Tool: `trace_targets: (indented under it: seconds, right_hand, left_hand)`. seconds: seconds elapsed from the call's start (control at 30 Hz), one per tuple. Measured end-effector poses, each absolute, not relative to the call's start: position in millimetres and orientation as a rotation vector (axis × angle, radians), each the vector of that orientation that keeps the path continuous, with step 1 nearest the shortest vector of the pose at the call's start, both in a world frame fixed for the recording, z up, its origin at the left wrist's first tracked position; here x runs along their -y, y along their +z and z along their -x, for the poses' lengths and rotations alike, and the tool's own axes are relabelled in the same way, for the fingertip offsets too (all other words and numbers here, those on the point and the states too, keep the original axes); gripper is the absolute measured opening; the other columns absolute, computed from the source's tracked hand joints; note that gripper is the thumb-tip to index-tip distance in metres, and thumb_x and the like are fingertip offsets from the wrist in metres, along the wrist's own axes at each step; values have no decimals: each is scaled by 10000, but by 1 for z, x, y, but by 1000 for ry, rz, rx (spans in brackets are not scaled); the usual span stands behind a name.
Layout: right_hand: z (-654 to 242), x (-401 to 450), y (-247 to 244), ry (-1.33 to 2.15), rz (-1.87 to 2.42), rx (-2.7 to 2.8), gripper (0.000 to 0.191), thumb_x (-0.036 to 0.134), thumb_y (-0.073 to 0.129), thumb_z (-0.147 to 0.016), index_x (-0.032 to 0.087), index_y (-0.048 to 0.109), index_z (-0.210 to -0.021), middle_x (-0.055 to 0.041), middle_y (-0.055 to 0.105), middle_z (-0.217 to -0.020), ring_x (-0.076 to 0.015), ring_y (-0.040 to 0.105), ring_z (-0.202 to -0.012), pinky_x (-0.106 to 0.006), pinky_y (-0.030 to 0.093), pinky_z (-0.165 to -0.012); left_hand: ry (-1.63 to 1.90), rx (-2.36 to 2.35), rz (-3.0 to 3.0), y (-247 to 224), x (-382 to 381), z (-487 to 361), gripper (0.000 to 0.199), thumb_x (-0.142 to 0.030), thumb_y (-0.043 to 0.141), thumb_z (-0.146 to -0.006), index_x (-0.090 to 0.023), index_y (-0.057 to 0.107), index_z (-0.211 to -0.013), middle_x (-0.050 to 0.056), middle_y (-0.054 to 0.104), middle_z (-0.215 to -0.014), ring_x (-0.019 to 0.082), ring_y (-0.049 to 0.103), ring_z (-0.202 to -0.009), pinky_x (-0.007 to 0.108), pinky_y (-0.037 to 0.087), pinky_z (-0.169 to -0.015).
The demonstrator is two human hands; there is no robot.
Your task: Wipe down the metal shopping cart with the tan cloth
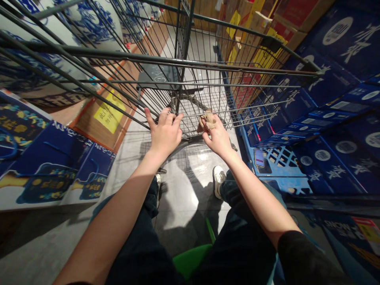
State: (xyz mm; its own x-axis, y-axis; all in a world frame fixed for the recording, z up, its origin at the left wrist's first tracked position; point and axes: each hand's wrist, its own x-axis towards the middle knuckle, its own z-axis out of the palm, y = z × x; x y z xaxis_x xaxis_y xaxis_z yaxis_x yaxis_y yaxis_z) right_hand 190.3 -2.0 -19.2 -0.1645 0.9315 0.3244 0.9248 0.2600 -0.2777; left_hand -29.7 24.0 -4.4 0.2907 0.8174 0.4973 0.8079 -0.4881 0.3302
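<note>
A dark wire shopping cart (pixel 190 63) stands in front of me. My left hand (pixel 166 134) lies against its near lower wires with the fingers spread, and I see nothing held in it. A crumpled tan cloth (pixel 209 120) is bunched in the fingers of my right hand (pixel 219 138), by the cart's lower wires. Whether the cloth touches the wires, I cannot tell. Inside the cart a dark grey panel with a light print (pixel 158 75) is visible.
Blue-and-white jars (pixel 92 23) stand at the left beside a box with a yellow sign (pixel 111 112). Blue cartons (pixel 335 146) are stacked at the right near a blue plastic pallet (pixel 285 182), with a phone (pixel 259 157) on it. Below me is a green seat (pixel 191 259).
</note>
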Motion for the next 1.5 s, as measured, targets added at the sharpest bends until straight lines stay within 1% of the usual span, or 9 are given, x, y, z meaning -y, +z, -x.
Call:
trace_targets:
  seconds: [0.2,0.27,0.43,0.6,0.7,0.93,1.13,1.37,1.5]
  right_hand:
    - [-187,2,-24,144,1878,2174,471,179,541,-981,124,688,-1425,-214,563,-1610,-372,471,-1534,-534,564,-1180]
    - [-187,2,-23,137,1865,2168,487,181,538,-988,116,672,-1451,-215,558,-1616,-360,471,-1539,-515,516,-1235]
    - [-186,5,-27,11,1720,2105,623,180,552,-970,112,545,-1589,-194,453,-1706,-357,274,-1666,-548,369,-1344]
    - [-191,-2,-37,108,1806,2136,463,172,560,-957,129,713,-1391,-195,574,-1605,-369,465,-1524,-560,508,-1231]
    - [-195,-8,-32,145,1814,2149,450,139,528,-969,104,723,-1373,-208,651,-1515,-352,560,-1434,-543,497,-1239]
    - [-199,-5,-20,14,1663,2104,539,107,492,-987,184,654,-1495,-122,585,-1621,-277,460,-1575,-462,405,-1328]
    - [-197,-9,-31,168,1852,2114,534,42,483,-922,119,710,-1399,-169,689,-1488,-296,612,-1432,-435,534,-1209]
    - [-199,-1,-28,34,1735,2098,597,71,387,-978,182,618,-1518,-101,531,-1676,-246,372,-1635,-434,457,-1288]
    - [-200,-1,-34,126,1819,2216,595,9,339,-957,131,687,-1425,-152,607,-1583,-273,457,-1571,-425,526,-1219]
  left_hand:
    - [955,-1610,-2531,-5,-24,30,578,-217,572,-913,-297,665,-1478,102,750,-1392,387,467,-1559,747,-78,-1358]
    - [956,-1604,-2534,-5,-24,30,569,-218,565,-922,-290,667,-1477,109,749,-1393,386,467,-1559,748,-51,-1361]
    - [919,-1621,-2529,-4,-24,29,549,-224,560,-934,-250,675,-1470,139,742,-1399,395,452,-1570,746,-50,-1363]
    - [931,-1617,-2534,-4,-25,29,589,-218,591,-896,-285,667,-1476,121,748,-1391,405,462,-1564,753,-64,-1360]
    - [948,-1625,-2541,-5,-25,29,558,-222,561,-916,-284,680,-1457,120,758,-1363,392,482,-1550,758,-35,-1362]
    - [972,-1607,-2547,-7,-25,30,561,-223,567,-918,-282,674,-1466,115,753,-1379,384,476,-1552,747,-42,-1365]
    - [964,-1602,-2518,-3,-24,29,566,-217,564,-905,-279,681,-1455,119,756,-1371,394,480,-1552,760,-56,-1357]
    - [969,-1613,-2517,-5,-24,29,571,-219,574,-909,-290,677,-1466,112,756,-1381,388,477,-1553,747,-42,-1366]
    - [968,-1624,-2554,-7,-25,30,539,-226,553,-935,-298,680,-1454,109,757,-1371,375,491,-1541,756,6,-1366]
